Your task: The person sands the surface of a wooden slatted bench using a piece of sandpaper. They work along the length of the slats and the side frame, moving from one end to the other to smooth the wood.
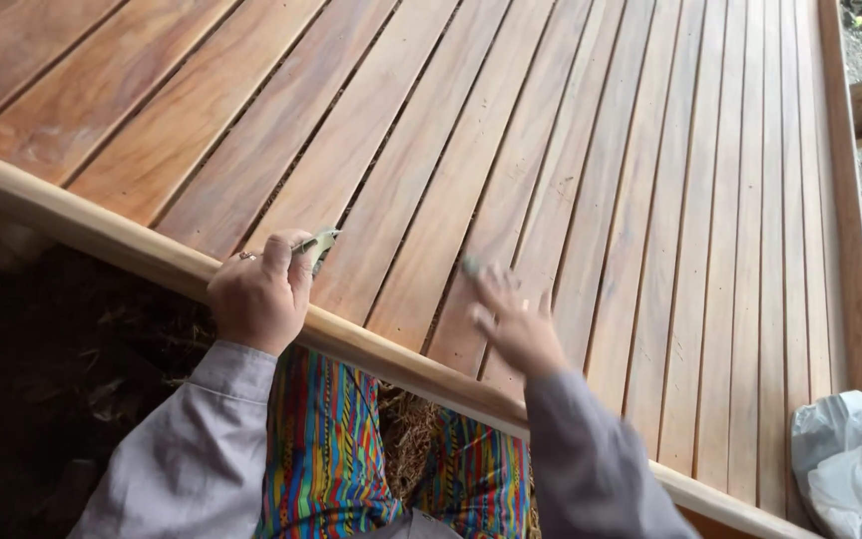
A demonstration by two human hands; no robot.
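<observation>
left hand (259, 296) fisting around small metal tool (317, 246), resting on near edge rail (82, 226) | right hand (514, 321) hovering blurred, fingers spread, over deck boards (571, 150) | slats running far-right | white plastic bag (845, 464) sitting near right corner

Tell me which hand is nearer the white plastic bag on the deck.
Right. The right hand hovers mid-deck, well left of the white plastic bag; the left hand, gripping a small metal tool, rests farther left.
</observation>
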